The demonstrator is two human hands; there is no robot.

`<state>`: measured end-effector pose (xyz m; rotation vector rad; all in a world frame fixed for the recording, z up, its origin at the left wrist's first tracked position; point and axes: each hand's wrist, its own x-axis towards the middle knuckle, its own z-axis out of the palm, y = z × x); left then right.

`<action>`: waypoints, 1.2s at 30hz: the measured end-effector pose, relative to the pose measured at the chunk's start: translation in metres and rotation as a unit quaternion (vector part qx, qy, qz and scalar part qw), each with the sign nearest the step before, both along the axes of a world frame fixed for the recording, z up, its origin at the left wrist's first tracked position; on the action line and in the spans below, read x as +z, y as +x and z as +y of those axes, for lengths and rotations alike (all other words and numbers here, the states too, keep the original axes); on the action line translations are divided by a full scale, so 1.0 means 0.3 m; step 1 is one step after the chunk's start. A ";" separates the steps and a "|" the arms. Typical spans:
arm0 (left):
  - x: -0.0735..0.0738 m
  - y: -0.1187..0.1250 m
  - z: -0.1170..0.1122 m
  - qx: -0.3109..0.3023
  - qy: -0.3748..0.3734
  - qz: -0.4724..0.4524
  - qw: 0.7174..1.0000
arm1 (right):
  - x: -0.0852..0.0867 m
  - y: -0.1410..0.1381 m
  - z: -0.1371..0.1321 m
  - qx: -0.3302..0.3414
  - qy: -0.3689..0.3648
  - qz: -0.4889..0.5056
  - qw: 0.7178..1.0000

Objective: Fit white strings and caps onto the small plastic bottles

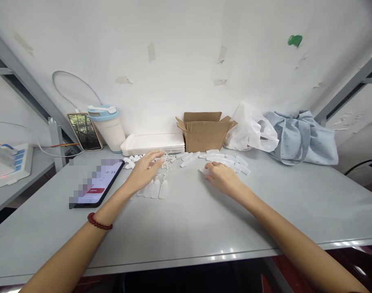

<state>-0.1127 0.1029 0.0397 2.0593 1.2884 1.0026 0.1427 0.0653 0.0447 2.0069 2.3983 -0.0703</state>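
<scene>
My left hand is held over the white strings, fingers stretched forward and thumb apart, with nothing visible in it. Below it, several flat translucent plastic pieces lie side by side, strings running from their tops. Small white plastic parts are heaped to its left. My right hand has its fingers closed on a translucent plastic tube, whose end shows past the fingertips. Several more translucent tubes lie loosely behind and beside that hand.
Along the wall stand a phone, a tumbler, stacked white trays, an open cardboard box, a white plastic bag and a blue cloth bag. Another phone lies at left. A power strip sits beyond the left edge.
</scene>
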 end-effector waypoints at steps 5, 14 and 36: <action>-0.043 -0.017 0.025 0.002 0.128 0.188 0.974 | -0.014 0.001 -0.001 0.015 0.003 0.015 1.000; -0.070 -0.006 0.043 -0.045 0.156 0.297 0.941 | -0.011 -0.007 -0.005 0.022 -0.003 0.011 1.000; 0.011 0.101 -0.104 -0.059 -0.092 -0.075 0.991 | -0.057 -0.059 -0.053 0.185 0.077 0.357 0.912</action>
